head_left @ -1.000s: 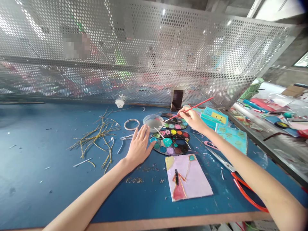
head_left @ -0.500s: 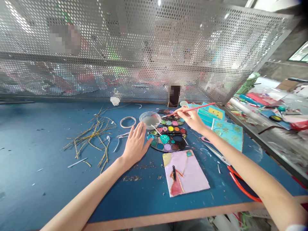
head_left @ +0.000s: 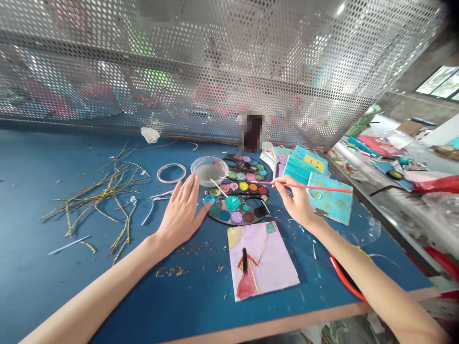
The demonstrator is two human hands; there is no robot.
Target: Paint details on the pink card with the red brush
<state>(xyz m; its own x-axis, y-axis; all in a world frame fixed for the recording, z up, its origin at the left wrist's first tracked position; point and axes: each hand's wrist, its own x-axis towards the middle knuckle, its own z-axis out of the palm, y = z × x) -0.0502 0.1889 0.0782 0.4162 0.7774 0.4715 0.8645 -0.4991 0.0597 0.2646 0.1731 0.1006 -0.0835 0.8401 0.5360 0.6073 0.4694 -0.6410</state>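
My right hand (head_left: 294, 203) pinches a thin red paintbrush (head_left: 315, 188). Its tip points left, over the upper colour wells of the black paint palette (head_left: 239, 217). My left hand (head_left: 182, 210) lies flat with fingers stretched, its thumb at the palette's left edge near a blue well. Just beyond its fingertips stands a clear round bowl of cloudy water (head_left: 210, 172). A second palette (head_left: 247, 165) sits behind the first. Nearer me lies a lilac painted panel (head_left: 267, 263) with a red-dressed figure, a yellow corner and a small teal shape outlined in gold.
Gold twisted stems (head_left: 107, 193) and a roll of tape (head_left: 171, 173) lie to the left. Several painted panels (head_left: 330, 196) are at the right. Red-handled scissors (head_left: 346, 282) lie partly under my right forearm. A perforated metal screen (head_left: 201, 95) borders the back.
The brush has moved from beside the water bowl to over the near palette, its handle now lying flatter. My left hand stays flat beside the palette. The view has shifted.
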